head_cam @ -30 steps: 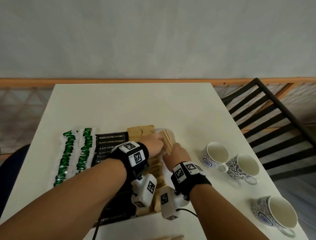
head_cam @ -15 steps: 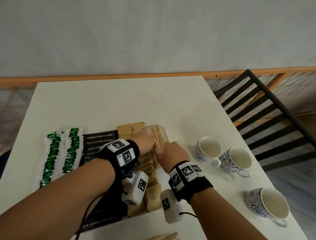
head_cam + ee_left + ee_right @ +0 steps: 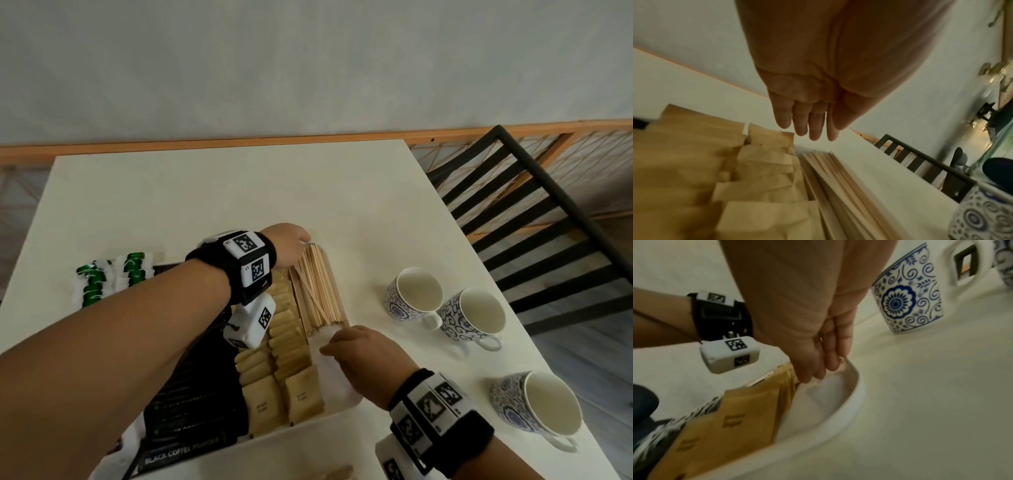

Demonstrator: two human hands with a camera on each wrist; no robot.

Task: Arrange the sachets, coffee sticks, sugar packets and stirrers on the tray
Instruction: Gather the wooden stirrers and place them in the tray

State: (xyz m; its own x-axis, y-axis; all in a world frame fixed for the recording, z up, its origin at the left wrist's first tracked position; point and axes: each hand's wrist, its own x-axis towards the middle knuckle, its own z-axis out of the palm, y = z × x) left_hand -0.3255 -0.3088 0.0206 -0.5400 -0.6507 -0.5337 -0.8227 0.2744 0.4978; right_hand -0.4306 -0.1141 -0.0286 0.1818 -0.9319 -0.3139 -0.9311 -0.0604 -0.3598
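Observation:
A white tray [image 3: 356, 401] holds green sachets [image 3: 92, 287] at the left, then black coffee sticks [image 3: 191, 411], brown sugar packets [image 3: 287, 342] and a row of wooden stirrers [image 3: 317, 287] along its right side. My left hand [image 3: 296, 243] is at the far end of the stirrers, and in the left wrist view its straight fingers [image 3: 813, 129] hover over the stirrers [image 3: 838, 186]. My right hand [image 3: 342, 346] is at their near end, straight fingers [image 3: 822, 368] pointing down inside the tray rim [image 3: 849, 410] beside the sugar packets [image 3: 731, 415]. Neither hand holds anything.
Three blue-patterned cups [image 3: 414, 294], [image 3: 476, 318], [image 3: 541, 407] stand on the table right of the tray. A black chair [image 3: 531, 219] is at the right table edge. A few loose stirrers [image 3: 335, 472] lie at the near edge.
Both hands were together on the stirrer bundle at the tray's far end. They have spread apart, the left to the far end and the right toward me, and the stirrers lie flat.

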